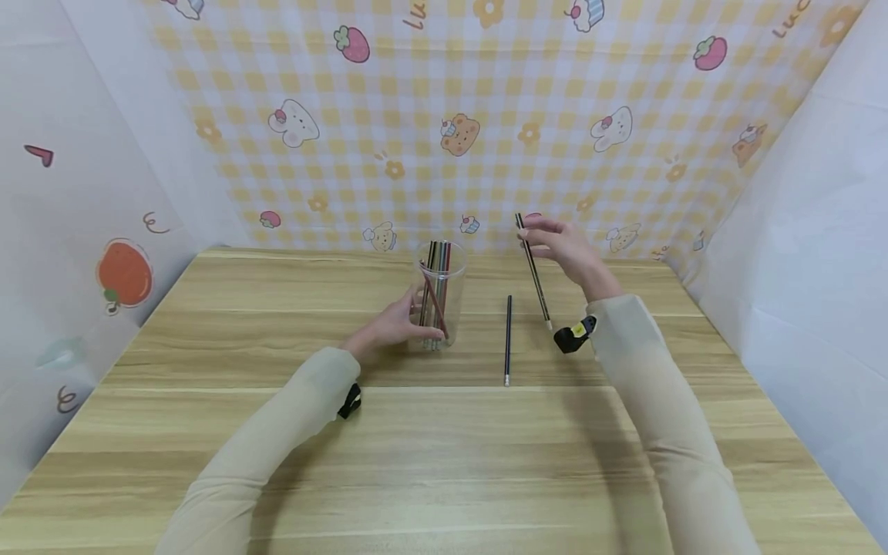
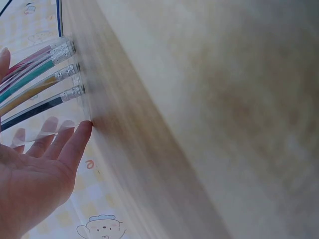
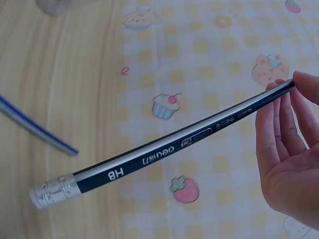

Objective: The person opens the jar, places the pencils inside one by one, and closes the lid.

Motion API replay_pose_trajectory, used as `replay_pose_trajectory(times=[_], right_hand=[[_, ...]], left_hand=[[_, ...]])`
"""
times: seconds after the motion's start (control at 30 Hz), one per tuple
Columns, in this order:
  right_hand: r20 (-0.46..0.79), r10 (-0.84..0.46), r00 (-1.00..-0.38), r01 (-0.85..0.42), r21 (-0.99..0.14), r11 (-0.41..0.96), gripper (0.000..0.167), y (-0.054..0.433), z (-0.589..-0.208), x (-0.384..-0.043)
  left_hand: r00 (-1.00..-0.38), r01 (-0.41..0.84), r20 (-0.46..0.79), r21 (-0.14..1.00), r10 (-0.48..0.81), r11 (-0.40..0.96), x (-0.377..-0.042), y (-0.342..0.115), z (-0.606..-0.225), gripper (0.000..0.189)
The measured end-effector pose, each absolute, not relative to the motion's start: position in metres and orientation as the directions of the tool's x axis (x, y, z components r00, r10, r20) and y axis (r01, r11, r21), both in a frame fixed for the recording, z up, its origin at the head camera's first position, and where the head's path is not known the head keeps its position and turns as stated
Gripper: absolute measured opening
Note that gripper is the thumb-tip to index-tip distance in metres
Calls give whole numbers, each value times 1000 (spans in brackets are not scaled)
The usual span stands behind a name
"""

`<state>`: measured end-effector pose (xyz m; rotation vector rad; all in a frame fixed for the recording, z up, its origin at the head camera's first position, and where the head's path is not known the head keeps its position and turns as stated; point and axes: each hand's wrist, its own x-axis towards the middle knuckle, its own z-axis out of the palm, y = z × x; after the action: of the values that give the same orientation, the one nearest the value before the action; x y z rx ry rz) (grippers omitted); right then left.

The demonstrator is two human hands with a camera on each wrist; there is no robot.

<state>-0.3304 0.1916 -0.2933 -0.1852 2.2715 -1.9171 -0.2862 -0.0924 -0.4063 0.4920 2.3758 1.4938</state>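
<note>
With fingers and thumb around its side, my left hand [image 1: 395, 322] holds a clear cup [image 1: 455, 304] standing on the table. Several pencils [image 1: 437, 266] are inside it, one leaning across the others. In the left wrist view their eraser ends [image 2: 67, 72] point to the cup's base. My right hand [image 1: 567, 253] pinches a dark striped pencil [image 1: 534, 270] near its upper end, above the table and right of the cup. Its metal-banded eraser end [image 3: 52, 193] hangs down; "HB" is printed beside it. Between cup and right hand, a dark blue pencil [image 1: 509, 339] lies on the table.
The wooden table [image 1: 444, 462] meets a yellow checked cloth backdrop [image 1: 416, 185] just behind the cup. White sheets [image 1: 819, 254] rise along both sides. Each wrist carries a black camera [image 1: 574, 335].
</note>
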Motion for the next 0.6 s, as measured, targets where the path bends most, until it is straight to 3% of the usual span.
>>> replay_pose_trajectory(times=[0.23, 0.47, 0.6], right_hand=[[0, -257, -966, -35, -991, 131, 46, 173, -265, -327], [40, -290, -956, -63, -995, 72, 25, 156, -244, -325], [33, -297, -954, -69, -991, 112, 29, 148, -233, -324]], left_hand=[[-902, 140, -60, 896, 427, 421, -285, -92, -405, 103], [-902, 141, -64, 890, 426, 433, -286, -92, -407, 105], [-900, 146, -66, 887, 432, 438, -286, -92, -407, 105]])
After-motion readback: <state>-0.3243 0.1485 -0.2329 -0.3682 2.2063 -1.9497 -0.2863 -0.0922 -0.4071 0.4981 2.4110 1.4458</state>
